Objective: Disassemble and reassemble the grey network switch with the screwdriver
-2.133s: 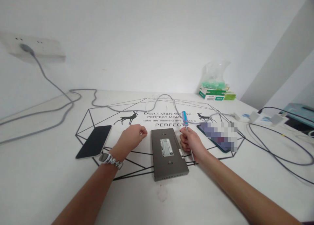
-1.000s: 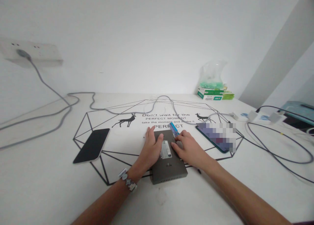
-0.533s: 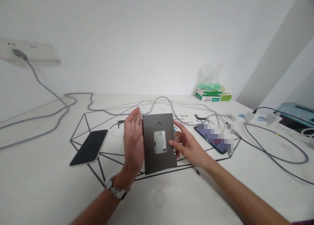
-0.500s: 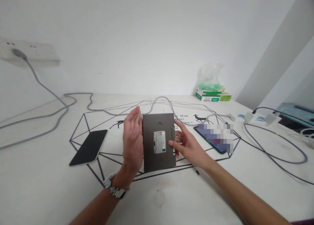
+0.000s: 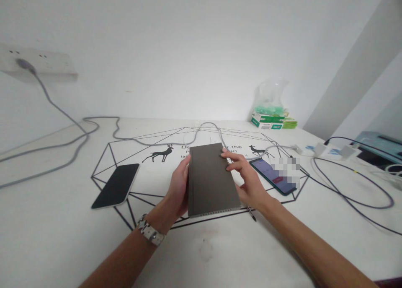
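Note:
A dark grey-brown notebook (image 5: 213, 181) is held up over the printed table, its plain cover facing me and its lower edge showing a row of small dark marks. My left hand (image 5: 179, 186) grips its left edge, with fingers hidden behind it. On the right side, my right hand (image 5: 248, 177) has bent fingers resting at the upper right edge; its thumb is mostly hidden. Below the right hand lies a slim pen (image 5: 251, 214), partly covered. A black-screened phone (image 5: 117, 186) lies to the left, and another phone (image 5: 273, 177) with a lit screen lies to the right.
Grey cable (image 5: 150, 144) runs across the back of the white table. Green-white boxes (image 5: 266, 121) with a plastic bag (image 5: 270, 96) on top stand by the wall. A power strip (image 5: 323, 150) and looped black cable (image 5: 354, 202) lie on the right.
The notebook has turned over from its labelled back to its plain cover, and it now tilts. My left hand went from flat along its side to gripping it; my right fingers moved higher.

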Tool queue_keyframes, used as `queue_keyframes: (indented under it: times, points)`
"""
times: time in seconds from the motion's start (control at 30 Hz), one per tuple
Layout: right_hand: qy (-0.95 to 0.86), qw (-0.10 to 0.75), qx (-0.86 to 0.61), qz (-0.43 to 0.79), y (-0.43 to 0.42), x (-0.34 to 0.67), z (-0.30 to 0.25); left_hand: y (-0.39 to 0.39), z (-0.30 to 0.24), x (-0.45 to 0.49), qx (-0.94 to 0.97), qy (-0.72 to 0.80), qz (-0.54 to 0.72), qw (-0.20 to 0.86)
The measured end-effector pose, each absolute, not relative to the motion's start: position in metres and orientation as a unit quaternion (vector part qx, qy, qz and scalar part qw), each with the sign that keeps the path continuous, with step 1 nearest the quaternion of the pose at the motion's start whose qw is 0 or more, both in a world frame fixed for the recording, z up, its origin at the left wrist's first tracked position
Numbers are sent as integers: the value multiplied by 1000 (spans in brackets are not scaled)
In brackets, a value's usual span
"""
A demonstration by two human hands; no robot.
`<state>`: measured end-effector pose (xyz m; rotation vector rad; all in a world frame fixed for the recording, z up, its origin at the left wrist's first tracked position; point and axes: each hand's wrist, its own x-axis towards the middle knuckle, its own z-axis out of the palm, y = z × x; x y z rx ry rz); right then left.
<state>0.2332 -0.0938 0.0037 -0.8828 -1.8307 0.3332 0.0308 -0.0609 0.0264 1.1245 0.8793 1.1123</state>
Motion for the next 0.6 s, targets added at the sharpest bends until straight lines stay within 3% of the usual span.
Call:
queue_keyframes:
  times: [0.1,0.23,0.43,0.6]
  points:
    - [-728,528,-417,131,-86,231,-2,-68,28,37,404,391,461,686]
    - [-628,569,-468,249,-81,230,-7,-71,21,41,420,371,521,645]
    - [-625,463,-498,385,-95,224,0,-69,15,40,462,375,525,608]
    - [-621,448,-512,389,-98,220,-1,-67,13,39,474,395,518,592]
